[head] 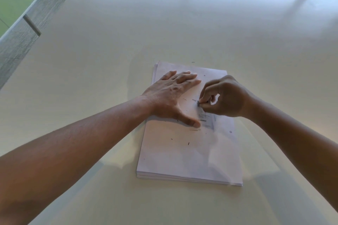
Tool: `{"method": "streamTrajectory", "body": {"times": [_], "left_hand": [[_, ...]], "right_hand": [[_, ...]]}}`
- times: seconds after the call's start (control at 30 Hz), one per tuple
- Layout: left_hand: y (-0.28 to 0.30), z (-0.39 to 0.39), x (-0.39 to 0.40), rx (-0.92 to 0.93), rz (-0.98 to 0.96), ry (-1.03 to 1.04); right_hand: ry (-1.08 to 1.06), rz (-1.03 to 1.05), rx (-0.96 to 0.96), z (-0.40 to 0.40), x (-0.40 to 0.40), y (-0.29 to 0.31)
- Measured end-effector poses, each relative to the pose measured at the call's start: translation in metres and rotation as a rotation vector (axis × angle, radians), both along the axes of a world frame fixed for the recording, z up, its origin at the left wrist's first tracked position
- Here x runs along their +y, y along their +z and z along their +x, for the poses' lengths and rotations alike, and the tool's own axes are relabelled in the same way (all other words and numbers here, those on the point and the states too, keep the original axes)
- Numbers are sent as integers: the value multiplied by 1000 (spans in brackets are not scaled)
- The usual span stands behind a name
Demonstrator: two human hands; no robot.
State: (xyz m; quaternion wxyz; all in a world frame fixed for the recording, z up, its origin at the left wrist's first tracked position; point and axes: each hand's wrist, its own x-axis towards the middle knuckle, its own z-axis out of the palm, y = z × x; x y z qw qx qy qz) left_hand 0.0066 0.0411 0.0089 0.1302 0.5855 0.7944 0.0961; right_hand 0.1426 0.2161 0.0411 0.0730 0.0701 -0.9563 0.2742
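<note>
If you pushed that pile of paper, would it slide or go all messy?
Probably slides: the table looks smooth and glossy. The paper stack is loose sheets, uneven at the far corner, so it may fan out. The left hand pressing flat likely steadies it.

A stack of paper (182, 155) is lying on the pale worktop (146, 23). The left hand (172, 97) is pressing flat on the stack's far half, with its fingers (184, 76) straight and its thumb spread. On the stack's right side, the right hand (226, 97) is pinching a grey bit (199, 103), too small to identify, against the top sheet. A grey smudge (208, 122) is showing on the stack just nearer than that bit.
</note>
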Motion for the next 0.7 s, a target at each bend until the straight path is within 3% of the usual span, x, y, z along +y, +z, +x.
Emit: {"method": "streamTrajectory", "body": {"times": [0.2,0.43,0.7], "left_hand": [[1,0,1,10,-4,-9],[1,1,1,3,1,15],[4,1,0,-1,-20,10]], "right_hand": [[-144,34,57,-20,13,1],[116,16,-78,7,1,6],[-148,28,54,-17,13,3]]}}
